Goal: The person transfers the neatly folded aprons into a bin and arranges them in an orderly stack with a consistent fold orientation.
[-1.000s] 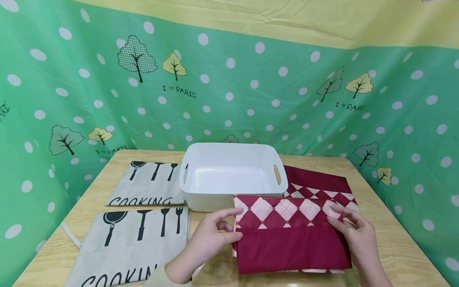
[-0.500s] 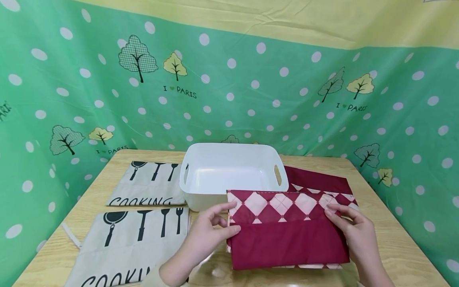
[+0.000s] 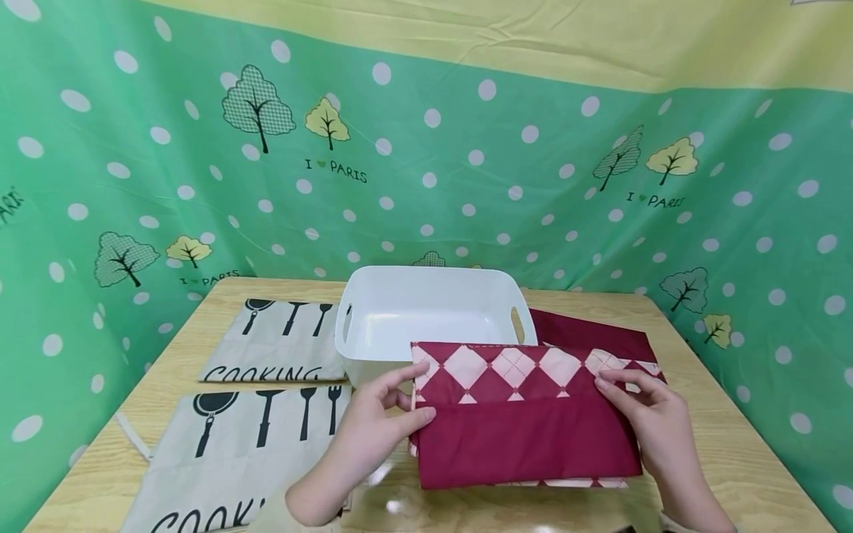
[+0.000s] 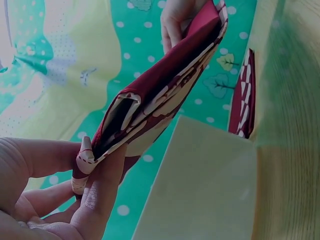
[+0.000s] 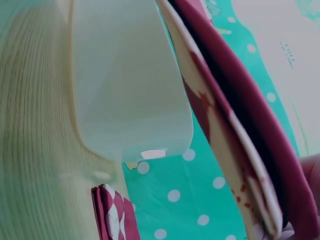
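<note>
Held up over the table, a folded maroon cloth (image 3: pixel 526 444) has a band of pink diamonds along its upper part. My left hand (image 3: pixel 373 422) pinches its left edge between thumb and fingers. The right edge is pinched by my right hand (image 3: pixel 656 426). Seen end-on in the left wrist view, the maroon cloth (image 4: pixel 165 82) shows several folded layers. Behind it stands a white plastic basin (image 3: pixel 433 296) with cut-out handles; the cloth covers its front right corner. In the right wrist view, most of my right hand (image 5: pixel 314 175) is hidden by the cloth.
A second folded maroon diamond-patterned cloth (image 3: pixel 593 333) lies right of the basin. Two folded off-white cloths printed with utensils and "COOKING" lie at left, one far (image 3: pixel 266 348) and one near (image 3: pixel 246 459). A green dotted curtain (image 3: pixel 426 148) surrounds the wooden table (image 3: pixel 726 451).
Both hands have lifted the maroon cloth slightly upward and to the left, toward the basin, so it overlaps the basin's front more. The other cloths and the basin have stayed put.
</note>
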{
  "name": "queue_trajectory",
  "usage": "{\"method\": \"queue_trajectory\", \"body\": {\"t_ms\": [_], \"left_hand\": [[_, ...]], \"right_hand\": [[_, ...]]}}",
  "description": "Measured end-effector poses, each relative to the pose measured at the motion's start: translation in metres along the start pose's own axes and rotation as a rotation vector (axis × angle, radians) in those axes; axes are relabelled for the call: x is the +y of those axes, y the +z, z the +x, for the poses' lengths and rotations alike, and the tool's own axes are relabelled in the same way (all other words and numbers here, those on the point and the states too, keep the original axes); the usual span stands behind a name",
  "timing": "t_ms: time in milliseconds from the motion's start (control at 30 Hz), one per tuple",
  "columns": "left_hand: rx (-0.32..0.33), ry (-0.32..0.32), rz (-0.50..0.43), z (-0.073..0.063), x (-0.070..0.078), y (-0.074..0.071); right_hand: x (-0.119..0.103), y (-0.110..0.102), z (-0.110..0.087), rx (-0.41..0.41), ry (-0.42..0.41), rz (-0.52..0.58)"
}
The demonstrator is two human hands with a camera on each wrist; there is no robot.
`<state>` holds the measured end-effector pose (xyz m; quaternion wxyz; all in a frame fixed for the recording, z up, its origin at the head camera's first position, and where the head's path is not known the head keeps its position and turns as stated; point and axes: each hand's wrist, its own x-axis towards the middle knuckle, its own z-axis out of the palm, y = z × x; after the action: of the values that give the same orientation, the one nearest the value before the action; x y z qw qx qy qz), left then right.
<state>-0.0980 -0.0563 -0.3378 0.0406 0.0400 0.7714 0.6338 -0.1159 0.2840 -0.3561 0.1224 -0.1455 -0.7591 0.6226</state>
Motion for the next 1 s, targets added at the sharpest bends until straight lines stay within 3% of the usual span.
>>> {"method": "queue_trajectory", "body": {"t_ms": [367,667,1000], "left_hand": [[0.016,0.0,-0.007,0.003,0.007,-0.008],[0.039,0.013,0.012,0.007,0.013,-0.015],[0.049,0.01,0.015,0.011,0.02,-0.022]], "right_hand": [[-0.011,0.007,0.002,-0.006,-0.058,0.053],[-0.024,0.01,0.003,0.012,-0.053,-0.093],[-0.037,0.012,0.01,-0.076,-0.031,-0.041]]}}
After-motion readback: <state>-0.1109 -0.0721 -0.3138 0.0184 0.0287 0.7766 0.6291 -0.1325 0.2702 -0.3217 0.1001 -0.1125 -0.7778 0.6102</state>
